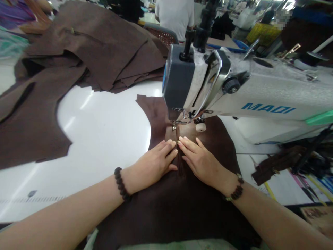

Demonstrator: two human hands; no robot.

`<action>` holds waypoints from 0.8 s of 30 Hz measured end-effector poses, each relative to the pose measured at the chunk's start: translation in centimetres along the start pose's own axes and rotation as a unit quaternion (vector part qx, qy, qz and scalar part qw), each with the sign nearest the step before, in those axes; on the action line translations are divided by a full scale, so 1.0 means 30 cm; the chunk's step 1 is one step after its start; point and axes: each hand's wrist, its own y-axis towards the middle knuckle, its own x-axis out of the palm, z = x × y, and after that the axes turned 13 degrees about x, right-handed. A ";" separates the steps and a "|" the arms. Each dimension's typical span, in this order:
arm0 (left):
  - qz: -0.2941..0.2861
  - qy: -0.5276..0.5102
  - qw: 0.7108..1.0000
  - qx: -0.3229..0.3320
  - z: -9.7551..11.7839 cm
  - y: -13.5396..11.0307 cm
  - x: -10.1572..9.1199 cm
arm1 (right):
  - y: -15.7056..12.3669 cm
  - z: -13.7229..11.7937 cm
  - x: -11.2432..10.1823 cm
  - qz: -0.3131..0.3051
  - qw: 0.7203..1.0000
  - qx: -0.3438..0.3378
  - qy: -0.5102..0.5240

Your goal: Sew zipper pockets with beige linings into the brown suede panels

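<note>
A dark brown leather piece (177, 208) lies under the sewing machine (203, 80) and hangs over the front edge of the table. A zipper (179, 163) runs up its middle toward the presser foot (174, 127). My left hand (153, 161) rests with fingers stretched out on the leather, left of the zipper. On the other side my right hand (201, 161) lies with its fingers extended, their tips beside the small brass zipper pull (178, 142). Both hands press on the surface just in front of the presser foot; neither grasps anything.
More brown leather pieces (104, 45) are heaped at the back left of the white table (104, 128). Scissors (307, 187) and a dark brown strip (275, 165) are at the right. A person in a white shirt (174, 17) is behind the machine.
</note>
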 end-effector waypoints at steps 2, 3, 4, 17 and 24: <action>-0.005 0.011 1.000 0.001 -0.012 0.007 -0.003 | 0.010 0.000 0.005 0.005 1.000 0.009 -0.003; -0.008 0.017 1.000 0.002 -0.018 0.010 -0.004 | 0.015 0.000 0.006 0.007 1.000 0.012 -0.004; -0.009 0.021 1.000 0.003 -0.024 0.012 -0.004 | 0.020 0.002 0.007 0.009 1.000 0.014 -0.004; -0.019 0.010 1.000 -0.001 -0.095 0.039 -0.004 | 0.088 0.021 0.007 -0.005 0.999 0.042 0.033; -0.001 0.003 1.000 0.011 -0.119 0.048 -0.011 | 0.126 0.037 -0.011 0.029 0.996 0.027 0.085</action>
